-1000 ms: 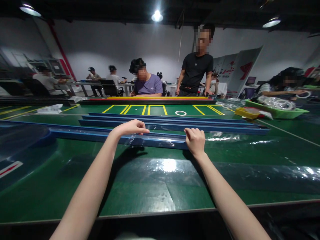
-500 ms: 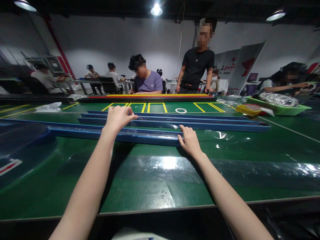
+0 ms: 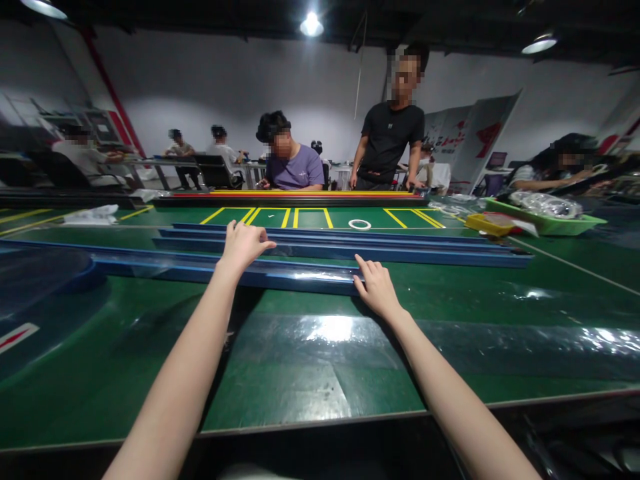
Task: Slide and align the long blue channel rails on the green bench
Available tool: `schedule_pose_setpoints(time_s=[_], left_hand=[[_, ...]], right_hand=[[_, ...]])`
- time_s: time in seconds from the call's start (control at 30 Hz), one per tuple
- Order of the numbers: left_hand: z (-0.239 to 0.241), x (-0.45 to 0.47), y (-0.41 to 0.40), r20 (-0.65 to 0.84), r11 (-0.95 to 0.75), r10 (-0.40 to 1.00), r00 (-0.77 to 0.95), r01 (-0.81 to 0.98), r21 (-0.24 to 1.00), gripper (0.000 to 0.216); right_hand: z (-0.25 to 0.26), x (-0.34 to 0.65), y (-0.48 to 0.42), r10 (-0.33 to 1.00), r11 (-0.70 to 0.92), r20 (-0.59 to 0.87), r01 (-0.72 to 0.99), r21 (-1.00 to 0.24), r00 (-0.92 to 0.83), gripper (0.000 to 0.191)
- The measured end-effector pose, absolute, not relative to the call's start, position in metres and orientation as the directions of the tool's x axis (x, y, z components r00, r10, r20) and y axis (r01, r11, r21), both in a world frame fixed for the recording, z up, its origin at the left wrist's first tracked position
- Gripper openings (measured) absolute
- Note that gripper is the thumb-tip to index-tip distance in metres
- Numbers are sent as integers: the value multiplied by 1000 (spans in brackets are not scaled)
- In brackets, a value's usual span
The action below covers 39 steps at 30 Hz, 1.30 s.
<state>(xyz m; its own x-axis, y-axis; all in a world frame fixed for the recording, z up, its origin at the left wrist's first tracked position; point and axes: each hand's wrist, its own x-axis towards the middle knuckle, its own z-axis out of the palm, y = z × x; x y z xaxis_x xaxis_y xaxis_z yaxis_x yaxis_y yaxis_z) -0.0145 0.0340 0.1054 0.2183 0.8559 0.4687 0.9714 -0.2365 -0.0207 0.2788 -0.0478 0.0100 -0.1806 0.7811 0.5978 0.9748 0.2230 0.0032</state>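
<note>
A long blue channel strip (image 3: 305,280) runs across the green table from the left, with shiny clear film on its upper face. My right hand (image 3: 377,285) grips its right end, thumb on the near side and fingers over the far side. Above the same strip, further left, is my left hand (image 3: 244,247), its fingers curled and thumb and forefinger close together. Whatever lies in that pinch, if anything, is too fine to make out. Just beyond both hands lie more blue strips (image 3: 425,253), side by side.
Clear film (image 3: 320,340) lies flat along the near table (image 3: 280,400). At left is a blue film-covered piece (image 3: 40,287). Yellow and red strips (image 3: 320,194), a white ring (image 3: 359,225) and a green tray (image 3: 575,225) stand further back. A co-worker (image 3: 295,163) sits opposite; another person (image 3: 393,140) stands.
My left hand has come slightly down and to the right above the strip. My right hand keeps its hold on the strip's end. Reflections on the film have shifted.
</note>
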Motion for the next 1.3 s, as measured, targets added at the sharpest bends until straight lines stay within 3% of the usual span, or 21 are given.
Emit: schedule_pose_setpoints(time_s=[0.3, 0.43, 0.73, 1.1, 1.3], left_hand=[[92, 0, 34, 537, -320, 788, 301, 946, -61, 16], [90, 19, 25, 591, -375, 723, 358, 922, -100, 25], [41, 85, -16, 430, -721, 575, 696, 680, -137, 23], [4, 81, -12, 522, -753, 494, 696, 642, -144, 32], [1, 78, -12, 552, -711, 533, 641, 693, -118, 28]], right_hand=[[11, 278, -49, 812, 227, 552, 974, 0, -189, 37], [13, 279, -50, 819, 246, 538, 969, -18, -198, 30], [14, 280, -52, 817, 282, 527, 959, -13, -233, 27], [14, 277, -51, 815, 341, 510, 940, -35, -277, 26], [12, 271, -51, 790, 426, 511, 903, -58, -340, 26]])
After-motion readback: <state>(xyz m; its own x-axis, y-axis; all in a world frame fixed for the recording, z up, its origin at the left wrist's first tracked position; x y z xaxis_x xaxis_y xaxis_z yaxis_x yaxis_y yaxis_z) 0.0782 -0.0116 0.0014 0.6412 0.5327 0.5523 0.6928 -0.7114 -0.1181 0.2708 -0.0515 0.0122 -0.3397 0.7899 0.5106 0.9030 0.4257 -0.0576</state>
